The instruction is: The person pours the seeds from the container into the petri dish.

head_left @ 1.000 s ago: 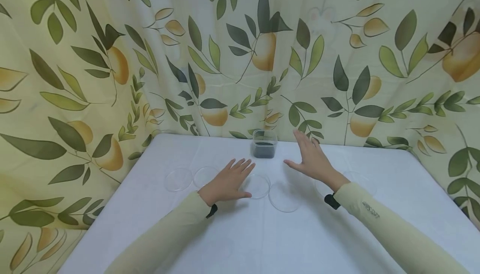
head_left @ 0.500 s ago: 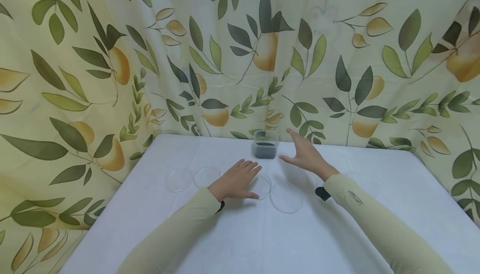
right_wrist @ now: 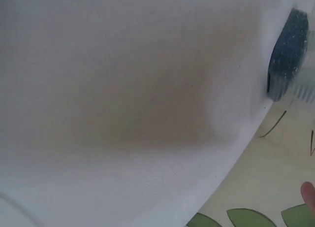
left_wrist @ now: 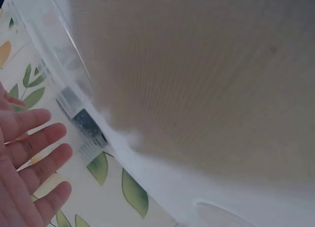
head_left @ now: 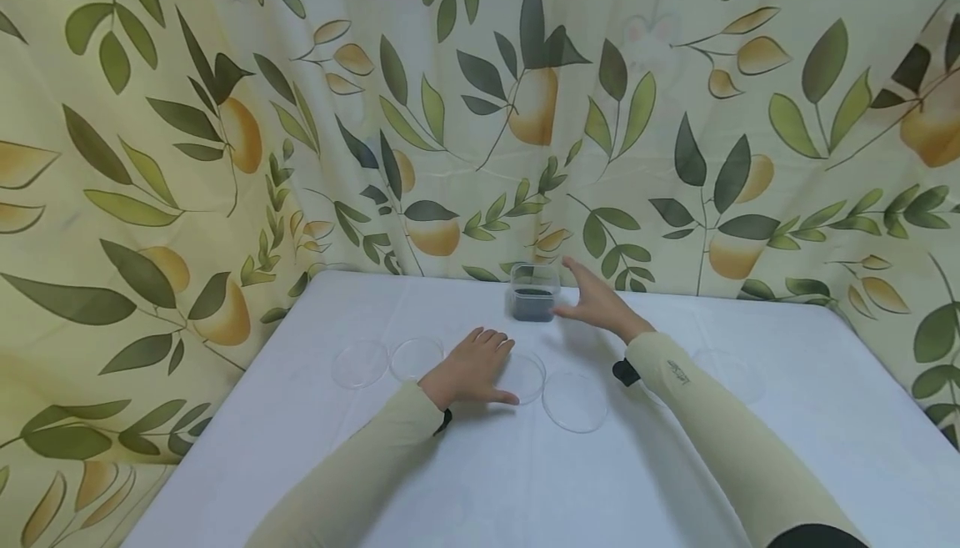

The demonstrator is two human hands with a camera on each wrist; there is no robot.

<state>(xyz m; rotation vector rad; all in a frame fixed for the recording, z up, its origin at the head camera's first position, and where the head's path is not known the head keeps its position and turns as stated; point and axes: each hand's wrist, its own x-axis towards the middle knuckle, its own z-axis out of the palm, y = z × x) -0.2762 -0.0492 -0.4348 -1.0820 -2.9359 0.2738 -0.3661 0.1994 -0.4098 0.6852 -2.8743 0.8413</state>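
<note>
A clear plastic tub [head_left: 535, 279] with a dark, speckled filling [head_left: 533, 306] stands near the back edge of the table. My right hand [head_left: 600, 302] is at the tub's right side, thumb and fingers spread apart, the thumb tip right at its wall. Over a clear round shallow dish [head_left: 531, 377] hovers my left hand [head_left: 468, 367], palm down, fingers extended and thumb out to the side; it hides part of that dish. The left wrist view shows the left fingers [left_wrist: 51, 153] straight and holding nothing. Only one fingertip [right_wrist: 309, 195] of the right hand shows in the right wrist view.
More clear round dishes lie in a row: a left one [head_left: 361, 364], one beside it [head_left: 416, 359], a larger one [head_left: 575, 403] right of centre, and a faint one [head_left: 727, 374] beyond the right forearm. A leaf-and-fruit patterned curtain [head_left: 480, 173] hangs behind the white table [head_left: 480, 481].
My right hand has moved left to the tub's side. My left hand has shifted slightly right, over the dish. The tub and dishes stay where they were.
</note>
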